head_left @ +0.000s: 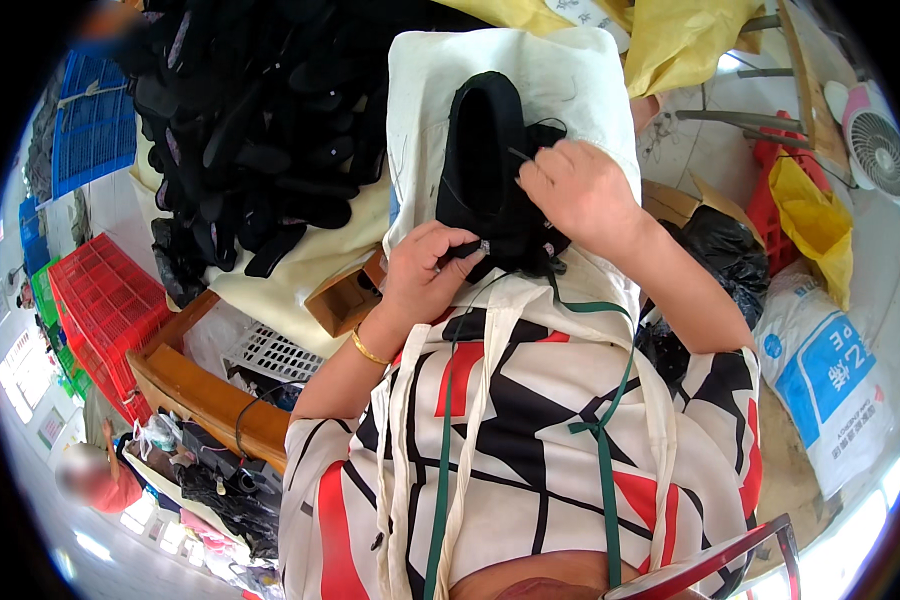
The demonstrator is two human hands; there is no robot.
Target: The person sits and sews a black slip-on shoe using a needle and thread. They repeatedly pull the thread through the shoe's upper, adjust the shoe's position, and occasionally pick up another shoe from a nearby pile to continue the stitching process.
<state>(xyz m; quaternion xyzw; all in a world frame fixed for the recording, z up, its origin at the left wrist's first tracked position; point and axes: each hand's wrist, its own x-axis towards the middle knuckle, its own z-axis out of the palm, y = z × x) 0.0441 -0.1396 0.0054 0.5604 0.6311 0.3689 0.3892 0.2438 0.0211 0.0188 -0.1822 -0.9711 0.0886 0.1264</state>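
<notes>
A: Black fabric shoe (485,150) lies on the cream cloth (570,80) over the lap, opening up. All positions taken from the shoe.

B: Hands?

A: Left hand (425,270) at the shoe's near end, fingers clenched on the black edge. Right hand (580,190) at its right side, thumb and forefinger pinched shut on what looks like a needle (518,155); a thin thread seems to run from it, too fine to be sure.

B: Risks?

A: The needle tip sits close to the left fingers, so a hard push through thick fabric could prick them. Loose black material bunched below the shoe could get caught in a stitch. Green ribbon (602,440) and cream straps (470,400) hang just under the shoe; thread could snag there. Pile of black soles (260,120) left of the shoe is well apart, no concern.
</notes>
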